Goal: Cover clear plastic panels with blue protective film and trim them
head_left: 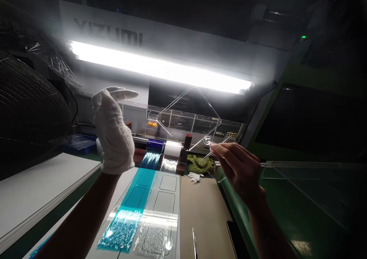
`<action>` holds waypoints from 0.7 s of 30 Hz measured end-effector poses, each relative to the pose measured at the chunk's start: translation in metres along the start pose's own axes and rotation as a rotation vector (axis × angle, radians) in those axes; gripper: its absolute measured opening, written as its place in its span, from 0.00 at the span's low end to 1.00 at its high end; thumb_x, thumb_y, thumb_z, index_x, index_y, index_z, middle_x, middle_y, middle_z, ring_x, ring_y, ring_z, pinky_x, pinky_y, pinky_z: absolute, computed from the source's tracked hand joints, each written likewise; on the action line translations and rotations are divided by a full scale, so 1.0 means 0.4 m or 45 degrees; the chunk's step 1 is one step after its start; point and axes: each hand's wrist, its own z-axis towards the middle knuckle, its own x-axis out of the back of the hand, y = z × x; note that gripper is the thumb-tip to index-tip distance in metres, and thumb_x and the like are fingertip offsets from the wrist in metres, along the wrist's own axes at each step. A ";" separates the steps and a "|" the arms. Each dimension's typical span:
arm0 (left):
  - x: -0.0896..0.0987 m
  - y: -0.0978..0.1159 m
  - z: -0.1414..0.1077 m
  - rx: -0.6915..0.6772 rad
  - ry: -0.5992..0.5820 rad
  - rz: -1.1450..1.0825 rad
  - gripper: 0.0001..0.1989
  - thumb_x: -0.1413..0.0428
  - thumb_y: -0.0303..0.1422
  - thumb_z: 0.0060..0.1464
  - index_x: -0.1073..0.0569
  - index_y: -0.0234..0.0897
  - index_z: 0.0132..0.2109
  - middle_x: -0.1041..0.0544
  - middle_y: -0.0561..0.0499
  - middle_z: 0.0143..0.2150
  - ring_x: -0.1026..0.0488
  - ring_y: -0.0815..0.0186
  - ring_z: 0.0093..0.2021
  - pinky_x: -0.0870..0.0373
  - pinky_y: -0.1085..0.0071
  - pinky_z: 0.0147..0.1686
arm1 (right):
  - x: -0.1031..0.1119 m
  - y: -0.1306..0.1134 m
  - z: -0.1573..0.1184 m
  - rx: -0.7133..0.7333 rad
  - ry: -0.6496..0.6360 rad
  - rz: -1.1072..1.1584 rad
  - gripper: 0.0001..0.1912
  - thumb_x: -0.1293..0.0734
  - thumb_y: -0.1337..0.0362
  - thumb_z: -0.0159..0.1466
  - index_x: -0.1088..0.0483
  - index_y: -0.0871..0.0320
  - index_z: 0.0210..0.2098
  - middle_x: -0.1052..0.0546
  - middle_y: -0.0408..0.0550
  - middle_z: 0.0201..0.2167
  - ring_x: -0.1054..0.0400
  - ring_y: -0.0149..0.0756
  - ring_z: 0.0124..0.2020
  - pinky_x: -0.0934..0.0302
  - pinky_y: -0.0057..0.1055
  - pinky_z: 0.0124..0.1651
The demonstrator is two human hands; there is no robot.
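Note:
My left hand [113, 136], in a white glove, is raised on the left with its fingers stretched to the right and nothing seen in it. My right hand [236, 165] is bare and pinches a clear plastic part near its small round piece [207, 140]. Just beyond the fingertips, a thin transparent square panel [172, 133] stands on one corner like a diamond under the lamp. A second clear outline shows beside and behind the right hand. How these clear pieces join cannot be made out.
A bright tube lamp [160, 68] crosses above the hands. Blue film [143, 178] and clear film run from rolls [155, 144] over a printed sheet. Tweezers [195, 243], a phone-like black slab [236, 238], a green spotted cloth [199, 163] and a white stack [48, 190] lie around.

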 end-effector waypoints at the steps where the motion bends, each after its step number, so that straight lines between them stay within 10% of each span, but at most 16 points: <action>1: 0.000 0.002 0.000 -0.024 0.030 0.006 0.26 0.65 0.44 0.64 0.27 0.33 0.42 0.25 0.45 0.46 0.28 0.63 0.47 0.34 0.61 0.53 | -0.001 -0.001 -0.003 -0.001 -0.002 0.000 0.10 0.34 0.73 0.61 0.28 0.57 0.41 0.22 0.46 0.31 0.28 0.31 0.32 0.33 0.27 0.35; 21: 0.004 -0.002 -0.023 0.027 -0.035 0.108 0.18 0.64 0.31 0.66 0.31 0.33 0.45 0.25 0.48 0.47 0.29 0.69 0.47 0.36 0.64 0.55 | 0.016 -0.037 -0.005 0.050 -0.028 -0.015 0.06 0.33 0.73 0.61 0.28 0.61 0.38 0.23 0.45 0.29 0.30 0.29 0.30 0.35 0.25 0.32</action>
